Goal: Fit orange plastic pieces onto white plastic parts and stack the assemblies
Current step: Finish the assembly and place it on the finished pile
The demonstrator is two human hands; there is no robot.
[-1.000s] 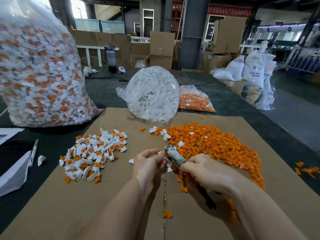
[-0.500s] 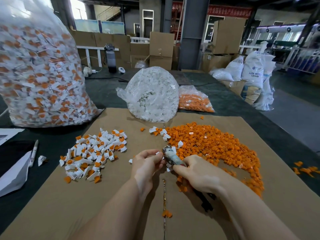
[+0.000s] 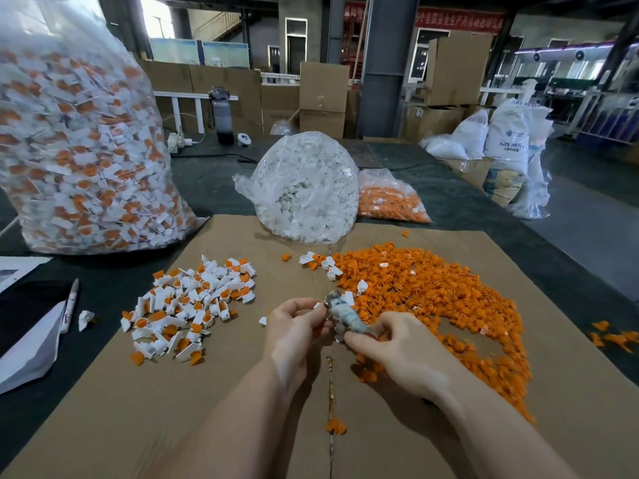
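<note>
My right hand (image 3: 397, 350) grips a tape-wrapped hand tool (image 3: 345, 314), its metal tip pointing up and left. Just left of that tip, my left hand (image 3: 294, 326) pinches a small white plastic part (image 3: 316, 305), mostly hidden by the fingers. A broad heap of loose orange pieces (image 3: 432, 299) spreads right of my hands on the cardboard sheet (image 3: 242, 426). A pile of white parts fitted with orange pieces (image 3: 193, 305) lies to the left. A few loose white parts (image 3: 325, 262) sit at the heap's far left edge.
A huge clear bag of finished assemblies (image 3: 79, 150) stands at far left. Behind the cardboard stand a bag of white parts (image 3: 304, 188) and a bag of orange pieces (image 3: 390, 198). A pen (image 3: 71, 302) and papers lie at left. Stray orange pieces (image 3: 612, 337) lie at right.
My right hand has shifted slightly left and nearer with the tool, covering its black handle end. My left hand stays at the tool's tip.
</note>
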